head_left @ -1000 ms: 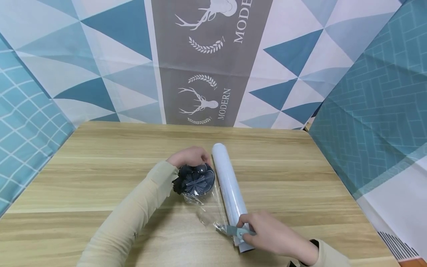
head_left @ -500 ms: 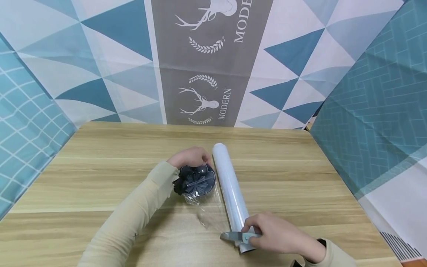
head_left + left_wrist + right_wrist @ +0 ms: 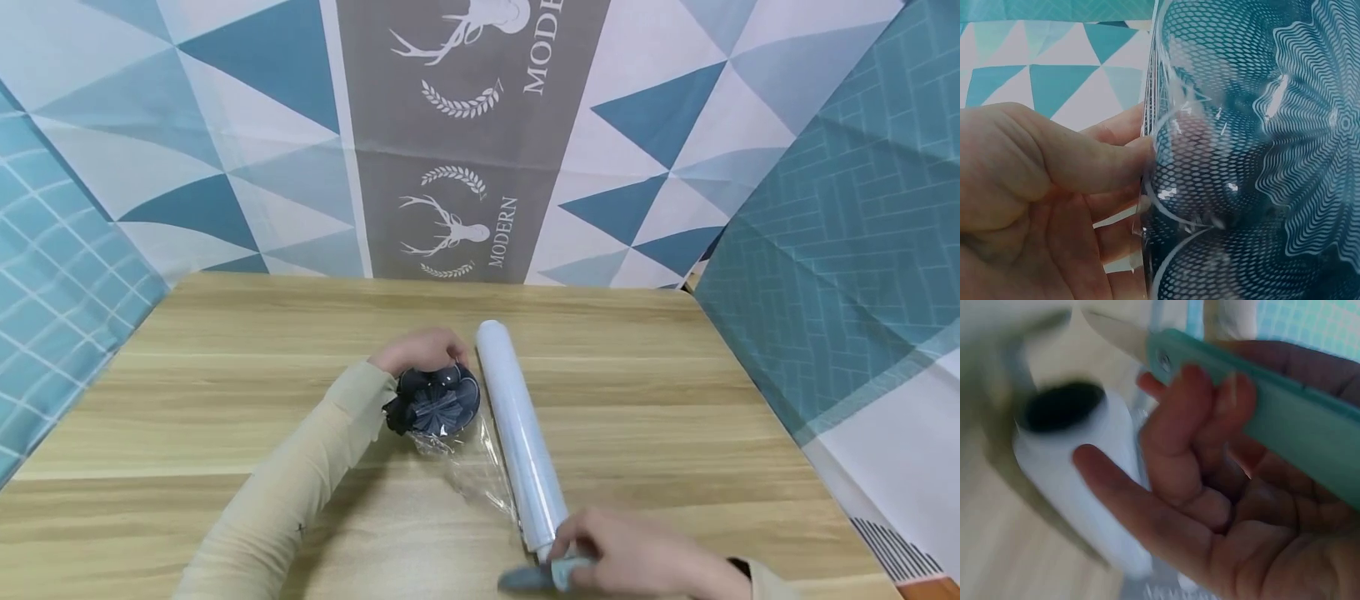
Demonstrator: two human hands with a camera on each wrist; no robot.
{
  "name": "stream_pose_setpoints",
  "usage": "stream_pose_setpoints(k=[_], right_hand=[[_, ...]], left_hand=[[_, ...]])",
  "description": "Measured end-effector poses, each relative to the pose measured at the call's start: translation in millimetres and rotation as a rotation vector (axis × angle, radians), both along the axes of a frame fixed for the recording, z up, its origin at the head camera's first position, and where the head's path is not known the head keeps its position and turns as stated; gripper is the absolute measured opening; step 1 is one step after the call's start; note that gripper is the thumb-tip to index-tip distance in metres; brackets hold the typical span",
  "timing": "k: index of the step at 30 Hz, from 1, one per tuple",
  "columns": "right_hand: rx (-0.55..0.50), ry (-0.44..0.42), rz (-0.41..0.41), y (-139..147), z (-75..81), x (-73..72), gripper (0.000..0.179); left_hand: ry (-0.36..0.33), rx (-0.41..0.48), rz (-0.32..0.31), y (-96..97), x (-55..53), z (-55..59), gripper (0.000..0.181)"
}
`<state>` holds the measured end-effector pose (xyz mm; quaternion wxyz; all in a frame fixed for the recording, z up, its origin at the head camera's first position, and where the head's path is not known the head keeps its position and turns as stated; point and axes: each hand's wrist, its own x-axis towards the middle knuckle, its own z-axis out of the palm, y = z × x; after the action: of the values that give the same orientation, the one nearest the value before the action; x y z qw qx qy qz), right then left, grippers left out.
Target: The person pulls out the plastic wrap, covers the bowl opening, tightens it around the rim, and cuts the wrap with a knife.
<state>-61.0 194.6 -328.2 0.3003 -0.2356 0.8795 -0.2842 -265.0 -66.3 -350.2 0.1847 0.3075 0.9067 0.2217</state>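
My left hand [image 3: 427,350] holds the edge of a dark blue patterned dish [image 3: 442,404]. In the left wrist view, the thumb presses on the rim of the dish [image 3: 1210,162], with the other fingers behind it and clear film over the white pattern. A sheet of cling film [image 3: 476,471] stretches from the dish toward a white cling film roll [image 3: 525,442] on the table. At the roll's near end, my right hand [image 3: 622,550] grips a folding knife [image 3: 528,577], blade pointing left. The right wrist view shows its teal handle [image 3: 1272,400] under curled fingers, the index finger extended over the roll [image 3: 1079,481].
The light wooden table [image 3: 225,400] meets a patterned cloth backdrop [image 3: 300,108] along its far edge. Teal tile-print cloths hang at the left [image 3: 60,250] and right [image 3: 840,242] sides.
My right hand has drawn the knife away from the film, toward the near edge of the table. The left hand and the dish have hardly moved.
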Motion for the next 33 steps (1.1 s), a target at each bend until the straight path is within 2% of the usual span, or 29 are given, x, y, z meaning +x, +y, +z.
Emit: stream_pose_setpoints(k=[1, 4, 5, 10, 14, 17, 20, 22, 24, 28, 33], right_hand=[[-0.038, -0.014, -0.033, 1.9, 0.4, 0.0, 0.014], [-0.096, 0.092, -0.058, 10.2, 3.7, -5.9, 0.015], [-0.108, 0.102, -0.073, 12.2, 5.1, -8.4, 0.015], [-0.213, 0.064, -0.145, 23.8, 4.6, -21.1, 0.018], [-0.262, 0.069, -0.228, 31.2, 1.7, -34.6, 0.025], [-0.231, 0.118, -0.349, 32.4, -4.8, -46.4, 0.032], [-0.178, 0.205, -0.494, 34.0, -17.4, -60.0, 0.041], [-0.147, 0.260, -0.583, 35.9, -26.6, -69.3, 0.044], [-0.108, 0.306, -0.637, 38.7, -35.1, -78.0, 0.044], [-0.054, 0.343, -0.686, 43.6, -49.4, -91.6, 0.043], [0.001, 0.354, -0.670, 44.8, -63.0, -102.9, 0.041]], left_hand=[[0.003, -0.001, 0.004, 0.2, -0.6, -1.2, 0.026], [0.006, -0.005, 0.011, 0.8, -1.3, -2.4, 0.026], [0.012, -0.009, 0.009, 0.6, -1.2, -2.1, 0.027], [0.034, -0.024, -0.016, -0.5, 1.3, -0.2, 0.036], [0.016, -0.001, -0.033, -4.5, 1.4, 1.1, 0.035], [-0.051, 0.040, -0.052, -10.1, 1.0, 2.5, 0.032], [-0.118, 0.070, -0.073, -15.7, 0.4, 3.1, 0.029], [-0.135, 0.079, -0.086, -19.5, -0.6, 2.7, 0.028], [-0.140, 0.083, -0.087, -23.4, -1.2, 1.8, 0.027], [-0.136, 0.073, -0.058, -29.6, -1.3, -2.8, 0.027], [-0.158, 0.074, 0.028, -39.3, 2.3, -13.4, 0.032]])
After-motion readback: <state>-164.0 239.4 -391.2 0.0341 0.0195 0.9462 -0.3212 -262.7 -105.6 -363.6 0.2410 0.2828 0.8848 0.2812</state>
